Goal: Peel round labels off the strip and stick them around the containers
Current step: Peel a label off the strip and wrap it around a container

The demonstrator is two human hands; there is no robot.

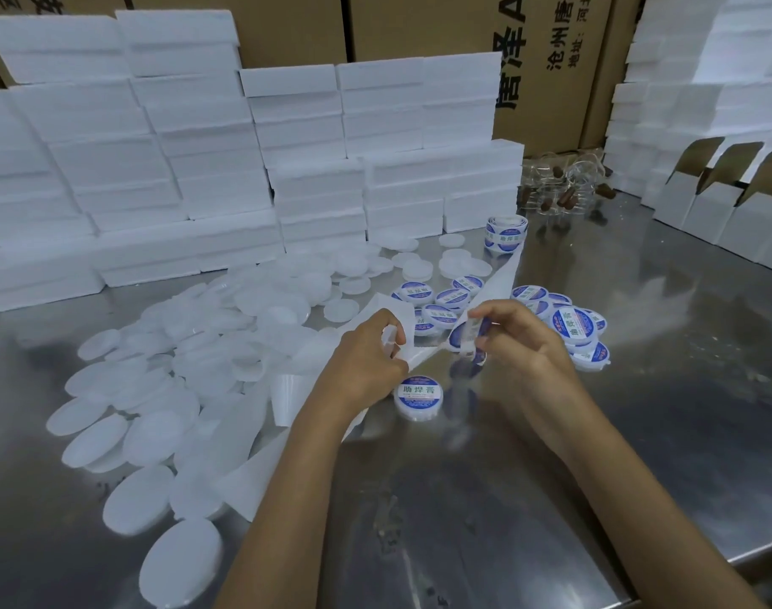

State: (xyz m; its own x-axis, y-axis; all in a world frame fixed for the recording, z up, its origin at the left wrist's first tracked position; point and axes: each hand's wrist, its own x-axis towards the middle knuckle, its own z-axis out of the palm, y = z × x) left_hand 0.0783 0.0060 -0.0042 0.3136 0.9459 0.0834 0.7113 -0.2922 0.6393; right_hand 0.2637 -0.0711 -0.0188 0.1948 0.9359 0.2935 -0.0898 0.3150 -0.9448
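My left hand (366, 358) pinches the white backing strip (423, 351) while my right hand (513, 336) peels a round blue-and-white label (459, 336); next, I judge, press it onto an unlabelled white plastic container (96, 441).

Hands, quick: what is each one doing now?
Left hand: gripping the backing strip.
Right hand: pinching a round label.

A single head-worn wide-angle view looks forward and down from close above a steel table (617, 432). Both forearms reach in from the near edge; white boxes (155, 147) and cartons (551, 59) fill the far side.
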